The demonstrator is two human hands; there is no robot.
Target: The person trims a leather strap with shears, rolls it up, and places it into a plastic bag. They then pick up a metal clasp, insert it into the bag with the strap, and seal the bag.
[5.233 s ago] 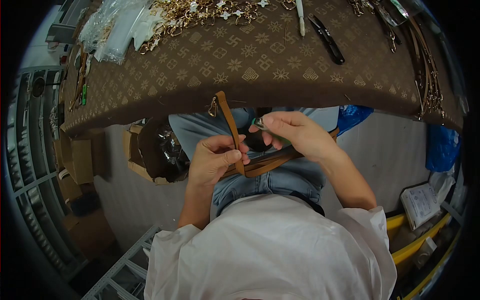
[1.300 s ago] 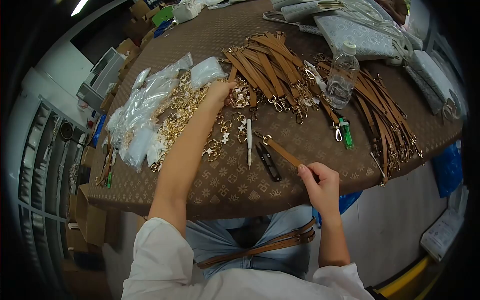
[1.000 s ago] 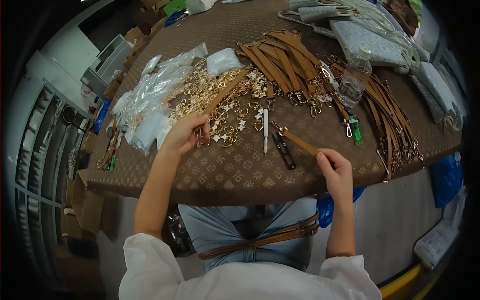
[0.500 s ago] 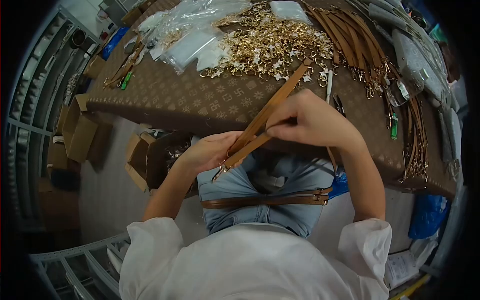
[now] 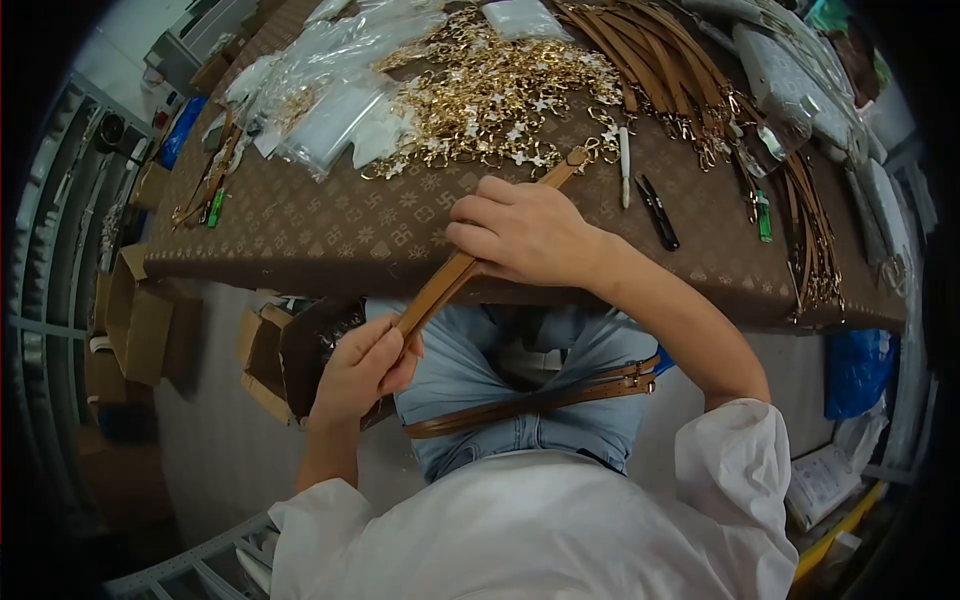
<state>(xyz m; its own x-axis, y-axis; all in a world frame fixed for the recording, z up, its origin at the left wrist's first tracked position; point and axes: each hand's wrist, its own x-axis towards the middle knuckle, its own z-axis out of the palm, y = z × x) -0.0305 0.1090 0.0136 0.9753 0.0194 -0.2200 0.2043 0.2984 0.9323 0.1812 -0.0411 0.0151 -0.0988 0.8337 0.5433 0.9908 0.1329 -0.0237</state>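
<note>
A tan leather strap [image 5: 436, 290] slants between my two hands over the table's front edge. My left hand [image 5: 365, 368] is closed around its lower end, fingers wrapped over it. Higher up, my right hand [image 5: 530, 232] pinches the strap from above, with the fingers bent over it. The strap's far tip [image 5: 577, 156] pokes out beyond my right hand and lies by the gold metal pieces. Another brown strap [image 5: 500, 408], with buckles at its right end, lies across my lap. My hands hide part of the held strap.
A heap of gold clasps [image 5: 490, 100] and clear plastic bags [image 5: 335, 125] cover the table's back. More brown straps [image 5: 670, 70] lie at the right. A white pen-like tool [image 5: 625, 170] and a black-handled tool [image 5: 657, 212] are near my right forearm. A cardboard box [image 5: 265, 355] stands below left.
My right hand has shifted left and now grips the strap from above. My left hand has moved lower left, closing on the strap's lower end. The metal clasp there is now hidden.
</note>
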